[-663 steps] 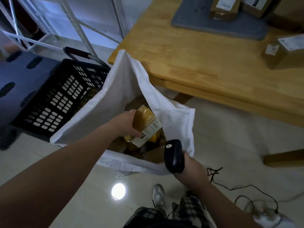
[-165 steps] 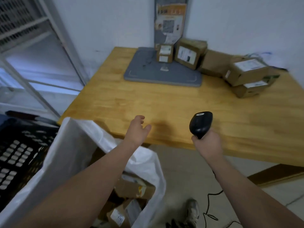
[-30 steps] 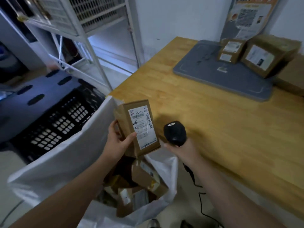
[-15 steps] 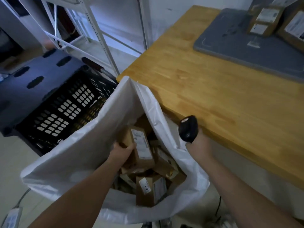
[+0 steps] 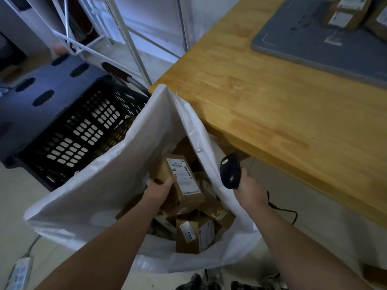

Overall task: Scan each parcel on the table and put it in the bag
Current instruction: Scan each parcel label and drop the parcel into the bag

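Through the head camera, my only view, I see the left hand (image 5: 160, 186) down inside the mouth of the white bag (image 5: 100, 185). Its grip is wrapped round the lower end of a brown parcel (image 5: 180, 181), thumb laid across the front beside the white label. The parcel hangs label-up, tilted, just above the heap of boxes (image 5: 194, 235) already lying in the bag; I cannot tell whether it touches them. The right hand (image 5: 248, 187) sits just outside the bag's right wall, its grip curled round the black scanner (image 5: 230, 171), whose head is turned away from the parcel.

With the scanner turned aside and the parcel inside the bag, I judge this one to be at the putting-in step, with only the release left. Several parcels are bagged. At least two more labelled parcels (image 5: 343, 11) stand on the grey mat (image 5: 314, 45) at the far end of the tabletop (image 5: 272, 101), so scanning remains. The frame cuts the tabletop off there, so I cannot count the rest. A black crate (image 5: 79, 130) stands just beside the bag.
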Demonstrator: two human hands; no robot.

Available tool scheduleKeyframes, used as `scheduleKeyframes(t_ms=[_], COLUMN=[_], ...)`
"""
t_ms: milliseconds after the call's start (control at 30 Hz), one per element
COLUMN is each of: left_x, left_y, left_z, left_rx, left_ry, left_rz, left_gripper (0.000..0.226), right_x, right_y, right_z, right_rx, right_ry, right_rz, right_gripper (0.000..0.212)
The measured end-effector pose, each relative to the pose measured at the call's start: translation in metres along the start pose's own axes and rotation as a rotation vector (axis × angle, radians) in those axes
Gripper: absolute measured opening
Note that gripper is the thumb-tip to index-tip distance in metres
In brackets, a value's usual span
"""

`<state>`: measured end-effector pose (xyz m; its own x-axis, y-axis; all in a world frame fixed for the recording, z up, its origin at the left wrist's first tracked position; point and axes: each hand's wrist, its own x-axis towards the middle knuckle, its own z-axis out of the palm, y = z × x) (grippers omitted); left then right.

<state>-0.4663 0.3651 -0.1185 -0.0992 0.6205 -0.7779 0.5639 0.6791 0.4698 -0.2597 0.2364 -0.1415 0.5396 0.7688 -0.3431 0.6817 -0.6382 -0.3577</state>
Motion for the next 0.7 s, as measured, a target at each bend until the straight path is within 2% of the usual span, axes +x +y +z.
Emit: scheduleKeyframes(t_ms=[100,133,200,233,267,333,400,567,633,700], left_x=[0.001,0.0,-0.001,-0.002,-0.004,-0.007,-0.007,0.013,0.021,0.029], left_y=[-0.002,-0.001,0.0,0.001,0.004,0.012,0.023,0.042,0.041,0.036], left_z=[-0.001,-0.001,0.001,0.002,0.005,0.013,0.021,0.045,0.06,0.076], left_rx=[-0.015,-0.024,-0.016,-0.015,-0.032,-0.09,-0.131,-0.266,-0.242,-0.085], left_ry=[-0.017,-0.02,-0.012,-0.005,-0.007,-0.033,-0.055,-0.047,-0.049,-0.081], left_rz=[-0.013,-0.012,-0.007,-0.003,0.005,0.004,0.004,0.01,0.008,0.017], left_gripper=[0.09,0.09,0.092,0.093,0.093,0.092,0.091,0.097,0.099,0.089], right_x=[-0.003,-0.004,-0.007,-0.009,-0.012,-0.016,-0.014,-0.007,-0.007,-0.006], right_y=[0.004,0.008,0.015,0.017,0.016,0.011,0.009,0.016,0.017,0.022], right_z=[-0.013,-0.023,-0.05,-0.061,-0.069,-0.077,-0.078,-0.079,-0.075,-0.068], right_rx=[0.281,0.428,0.714,0.779,0.775,0.721,0.713,0.714,0.725,0.727], right_ry=[0.134,0.242,0.521,0.604,0.625,0.588,0.58,0.569,0.572,0.557], right_rz=[0.05,0.088,0.18,0.184,0.151,0.069,0.07,0.097,0.099,0.115], right_gripper=[0.035,0.035,0.014,0.018,0.027,0.028,0.025,0.041,0.042,0.038])
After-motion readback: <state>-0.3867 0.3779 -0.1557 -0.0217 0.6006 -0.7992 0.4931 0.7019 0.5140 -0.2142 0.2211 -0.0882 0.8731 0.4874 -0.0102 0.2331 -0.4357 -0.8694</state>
